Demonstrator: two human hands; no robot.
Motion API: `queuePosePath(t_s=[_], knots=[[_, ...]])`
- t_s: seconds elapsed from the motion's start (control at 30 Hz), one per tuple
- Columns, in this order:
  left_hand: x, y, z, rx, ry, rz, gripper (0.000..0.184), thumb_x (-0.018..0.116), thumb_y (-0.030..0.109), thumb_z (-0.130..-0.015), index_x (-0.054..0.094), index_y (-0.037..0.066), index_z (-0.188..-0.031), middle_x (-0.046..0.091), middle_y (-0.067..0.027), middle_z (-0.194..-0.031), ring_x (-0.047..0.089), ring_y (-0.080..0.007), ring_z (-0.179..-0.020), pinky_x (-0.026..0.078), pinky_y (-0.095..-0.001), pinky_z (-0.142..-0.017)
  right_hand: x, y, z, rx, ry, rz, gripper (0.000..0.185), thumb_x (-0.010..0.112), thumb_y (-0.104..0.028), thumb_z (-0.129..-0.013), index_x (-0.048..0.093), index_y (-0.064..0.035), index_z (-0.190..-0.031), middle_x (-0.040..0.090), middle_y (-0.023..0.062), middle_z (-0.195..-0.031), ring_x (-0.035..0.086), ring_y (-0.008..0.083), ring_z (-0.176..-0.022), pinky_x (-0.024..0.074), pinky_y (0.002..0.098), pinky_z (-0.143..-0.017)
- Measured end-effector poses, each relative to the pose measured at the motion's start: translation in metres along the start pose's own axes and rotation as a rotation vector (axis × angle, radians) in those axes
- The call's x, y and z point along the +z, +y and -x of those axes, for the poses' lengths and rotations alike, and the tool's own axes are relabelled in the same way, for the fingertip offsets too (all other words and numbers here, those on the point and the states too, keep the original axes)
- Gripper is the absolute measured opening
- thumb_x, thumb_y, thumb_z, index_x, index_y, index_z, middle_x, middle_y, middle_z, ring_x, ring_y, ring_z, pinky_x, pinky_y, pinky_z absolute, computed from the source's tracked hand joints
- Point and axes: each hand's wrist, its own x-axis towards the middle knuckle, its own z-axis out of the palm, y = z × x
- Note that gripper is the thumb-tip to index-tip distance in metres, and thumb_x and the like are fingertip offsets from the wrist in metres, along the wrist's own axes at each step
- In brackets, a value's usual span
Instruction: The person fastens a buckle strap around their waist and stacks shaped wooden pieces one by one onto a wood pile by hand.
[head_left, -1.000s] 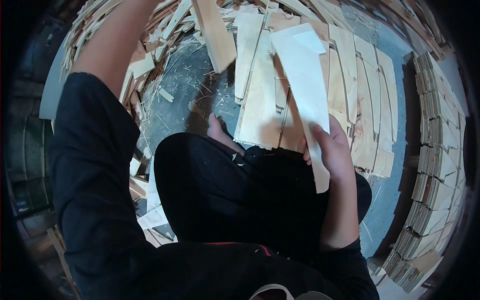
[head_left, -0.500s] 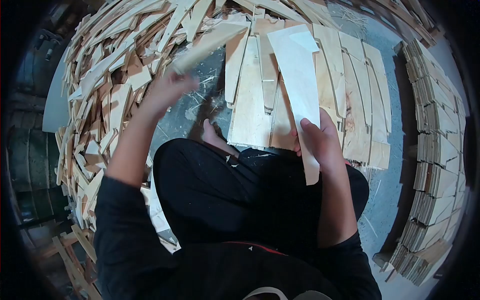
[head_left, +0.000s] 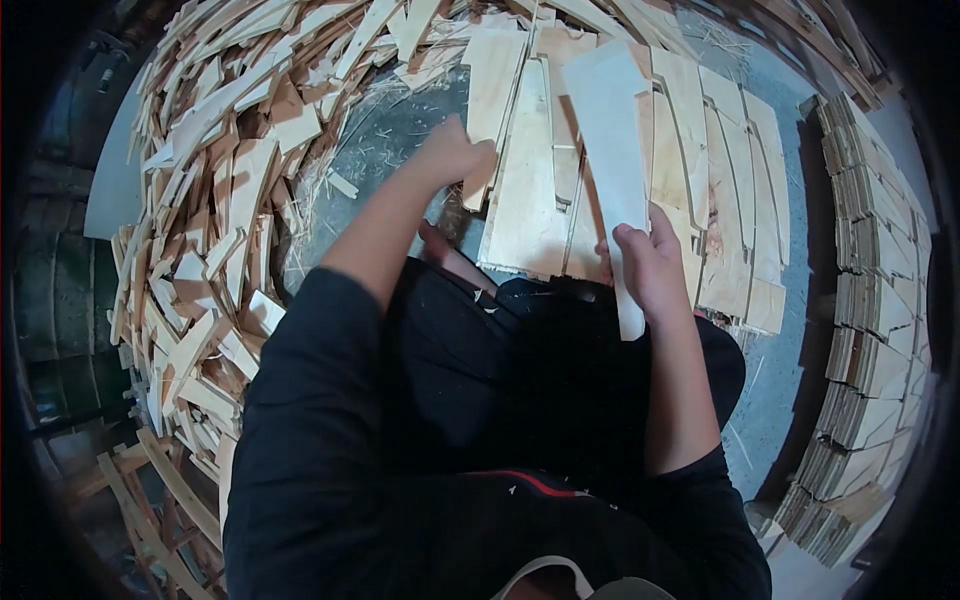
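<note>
My right hand (head_left: 655, 262) is closed around the lower part of a long, pale plywood piece (head_left: 608, 130). This piece widens toward its far end, has a notch in its right edge, and is raised above other cut plywood pieces (head_left: 520, 205). My left hand (head_left: 455, 155) has its fingers curled at the left edge of the outermost plywood strip (head_left: 490, 105). The fingertips are turned away, so whether they grip that strip is hidden. Below the hands are my crossed legs in dark trousers (head_left: 450, 390).
A large heap of wood offcuts (head_left: 240, 180) curves around the left and far side. Neat stacks of cut plywood (head_left: 870, 330) stand along the right. Splinters lie on the grey floor (head_left: 375, 130). A wooden frame (head_left: 150, 510) is at lower left.
My left hand has swung right from the heap side to the plywood edge; the blurred strip by it is gone from there. My right hand keeps the pale piece. The view has shifted slightly.
</note>
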Motion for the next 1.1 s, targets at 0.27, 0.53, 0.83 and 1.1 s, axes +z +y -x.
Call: queuePosePath(t_s=[0.27, 0.53, 0.83, 1.1], knots=[[0.054, -0.026, -0.044, 0.093, 0.113, 0.309, 0.053, 0.069, 0.024, -0.079, 0.052, -0.011, -0.114, 0.063, -0.0274, -0.109, 0.063, -0.0332, -0.104, 0.049, -0.0372, -0.089, -0.005, -0.009, -0.009, 0.108, 0.022, -0.080, 0.040, 0.052, -0.006, -0.085, 0.045, 0.0002, -0.124, 0.061, 0.0127, -0.078, 0.057, 0.0182, -0.052, 0.0476, 0.0297, -0.047], [0.054, -0.007, -0.044, 0.086, 0.200, 0.337, 0.051, 0.063, 0.022, -0.080, 0.047, -0.012, -0.115, 0.061, -0.0319, -0.109, 0.062, -0.0420, -0.104, 0.048, -0.0414, -0.091, 0.001, -0.004, -0.013, 0.092, -0.010, -0.049, 0.042, 0.051, -0.004, -0.083, 0.043, 0.0004, -0.124, 0.063, 0.0198, -0.079, 0.059, 0.0214, -0.052, 0.0491, 0.0317, -0.045], [0.050, 0.000, -0.055, 0.049, 0.157, 0.319, 0.064, 0.064, 0.020, -0.080, 0.039, -0.020, -0.124, 0.053, -0.0361, -0.122, 0.054, -0.0444, -0.116, 0.043, -0.0401, -0.101, 0.000, -0.003, -0.010, 0.096, -0.015, -0.086, 0.044, 0.054, -0.002, -0.083, 0.044, 0.0011, -0.126, 0.062, 0.0145, -0.080, 0.058, 0.0195, -0.054, 0.0481, 0.0306, -0.048], [0.023, 0.020, -0.050, 0.006, 0.272, 0.496, 0.058, 0.061, 0.028, -0.087, 0.045, -0.008, -0.131, 0.060, -0.0231, -0.124, 0.056, -0.0335, -0.119, 0.043, -0.0370, -0.100, 0.002, -0.005, -0.004, 0.091, 0.022, -0.069, 0.046, 0.053, -0.003, -0.085, 0.045, 0.0010, -0.130, 0.062, 0.0129, -0.082, 0.059, 0.0180, -0.057, 0.0488, 0.0298, -0.052]])
